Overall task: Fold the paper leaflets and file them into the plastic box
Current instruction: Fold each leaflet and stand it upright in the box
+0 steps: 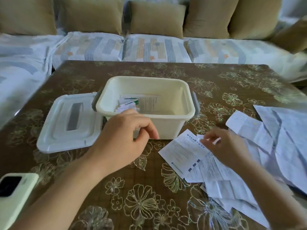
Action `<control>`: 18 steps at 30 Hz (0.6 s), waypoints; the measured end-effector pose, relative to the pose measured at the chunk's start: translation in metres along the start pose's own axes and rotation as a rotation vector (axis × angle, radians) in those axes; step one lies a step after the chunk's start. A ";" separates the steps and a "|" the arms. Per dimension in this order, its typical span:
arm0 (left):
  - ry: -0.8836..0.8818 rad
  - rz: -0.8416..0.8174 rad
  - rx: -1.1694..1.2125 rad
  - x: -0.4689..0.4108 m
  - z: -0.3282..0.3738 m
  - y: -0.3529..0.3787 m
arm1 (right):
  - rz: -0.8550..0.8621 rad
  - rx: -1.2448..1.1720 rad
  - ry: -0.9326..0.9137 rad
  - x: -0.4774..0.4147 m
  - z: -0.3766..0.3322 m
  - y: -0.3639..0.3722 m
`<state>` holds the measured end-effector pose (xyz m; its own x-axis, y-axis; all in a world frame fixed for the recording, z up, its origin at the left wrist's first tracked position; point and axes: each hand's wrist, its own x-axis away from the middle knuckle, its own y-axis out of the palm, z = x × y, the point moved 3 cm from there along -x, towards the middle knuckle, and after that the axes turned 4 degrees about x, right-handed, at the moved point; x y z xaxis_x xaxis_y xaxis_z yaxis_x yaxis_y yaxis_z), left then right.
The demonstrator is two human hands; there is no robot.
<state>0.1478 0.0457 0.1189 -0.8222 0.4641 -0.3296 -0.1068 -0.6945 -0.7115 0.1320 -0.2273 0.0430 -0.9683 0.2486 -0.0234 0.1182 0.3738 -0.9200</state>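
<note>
A cream plastic box (166, 125) stands open in the middle of the table, with several folded leaflets (132, 103) lying in its left half. My left hand (123, 140) hovers in front of the box's near wall, fingers loosely curled and holding nothing. My right hand (222, 146) rests on a printed leaflet (182, 151) that lies flat on the table to the right of the box, and its fingertips pinch the leaflet's upper edge. More unfolded leaflets (282, 138) are heaped at the right.
The box's lid (54, 130) lies upside up on the table just left of the box. A pale green phone (15, 193) sits at the near left edge. A sofa with cushions (156, 19) runs behind the brown flowered table (132, 188).
</note>
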 end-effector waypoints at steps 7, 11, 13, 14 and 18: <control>-0.109 -0.039 0.035 0.039 -0.006 0.032 | -0.152 0.168 0.069 -0.008 -0.002 0.035; -0.200 -0.020 0.034 0.061 -0.017 0.047 | -0.142 0.162 0.094 -0.012 -0.006 0.035; -0.232 -0.003 0.064 0.071 -0.024 0.055 | -0.041 0.183 0.053 -0.011 -0.007 0.034; -0.244 0.001 0.090 0.077 -0.027 0.060 | 0.034 0.182 0.018 -0.009 -0.007 0.033; -0.296 0.037 0.218 0.103 -0.031 0.076 | 0.304 -0.039 -0.139 0.024 -0.018 0.022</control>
<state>0.0721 0.0578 0.0112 -0.9503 0.2798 -0.1365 -0.1645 -0.8235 -0.5430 0.1149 -0.1971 0.0297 -0.9080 0.2305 -0.3500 0.4118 0.3363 -0.8469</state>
